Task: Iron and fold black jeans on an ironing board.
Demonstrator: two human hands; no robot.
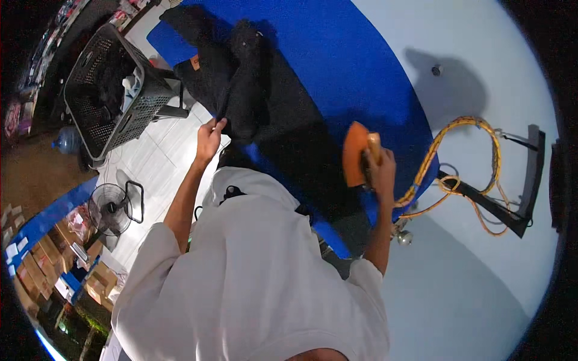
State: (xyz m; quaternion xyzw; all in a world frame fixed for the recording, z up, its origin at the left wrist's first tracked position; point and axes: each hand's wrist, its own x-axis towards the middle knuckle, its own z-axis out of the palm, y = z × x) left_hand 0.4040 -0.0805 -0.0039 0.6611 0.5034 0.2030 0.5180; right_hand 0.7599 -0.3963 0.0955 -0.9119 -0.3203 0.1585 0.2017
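A black garment (253, 90) with a small brown patch (195, 62) lies over a blue-covered ironing surface (352, 49), bunched at its far end. Its nearer part spreads flat and dark towards me. My left hand (211, 137) pinches an edge of this garment, at the side of the ironing surface. In my right hand (383, 169) is the wooden handle of an iron (355, 155) with an orange body. The iron is over the right edge of the dark cloth; whether its sole touches the cloth cannot be told.
A yellow patterned hose (433, 151) loops from beside my right wrist to a black bracket (501, 210) on the wall. To the left stand a grey perforated basket (149, 108) with cloth inside, a fan (110, 208) and a water bottle (67, 140). Cardboard boxes (45, 257) lie lower left.
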